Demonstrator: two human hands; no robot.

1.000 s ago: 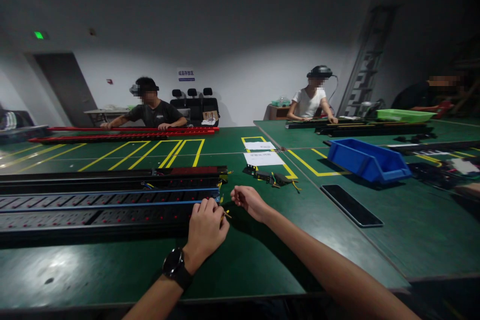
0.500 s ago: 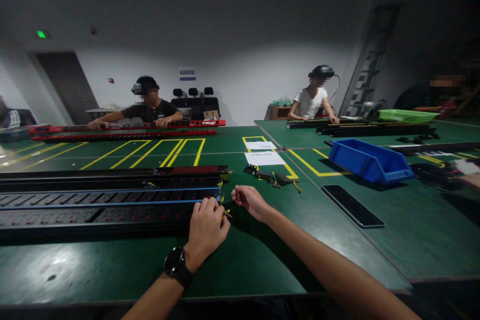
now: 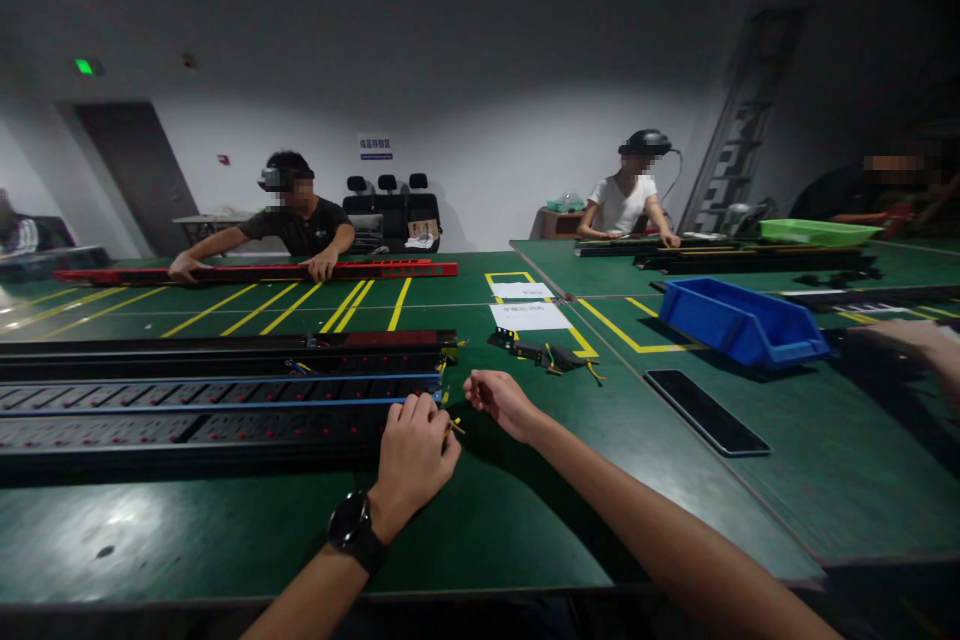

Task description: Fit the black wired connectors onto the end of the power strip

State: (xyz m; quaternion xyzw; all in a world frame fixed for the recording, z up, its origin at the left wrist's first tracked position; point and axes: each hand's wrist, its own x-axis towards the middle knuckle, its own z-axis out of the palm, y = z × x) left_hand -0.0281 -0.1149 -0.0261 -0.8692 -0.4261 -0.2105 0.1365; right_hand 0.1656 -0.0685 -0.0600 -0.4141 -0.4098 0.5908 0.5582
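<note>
Long black strips with dark sockets and red dots lie side by side on the left; a blue-edged strip [image 3: 225,395] is among them. My left hand [image 3: 416,450], with a black watch on its wrist, is curled over the right end of the nearest black strip [image 3: 285,425]. Short yellow wires [image 3: 454,427] stick out beside its fingers. To the right of the strip ends, my right hand [image 3: 499,402] is held with fingers curled together; whether something small is between them is too small to tell. Small black parts with yellow-green wires [image 3: 547,356] lie beyond it.
A phone [image 3: 706,412] and a blue bin [image 3: 742,322] are on the green table [image 3: 585,520] at the right. White paper labels [image 3: 529,316] lie mid-table. Across it, one person handles a red strip [image 3: 360,270], another black strips [image 3: 750,258]. A person's hand [image 3: 915,340] reaches in at far right.
My hands have hardly moved. Across the table, the person's red strips now lie together, lower, with the hands on them. At the far right, another person's hand has come further into view.
</note>
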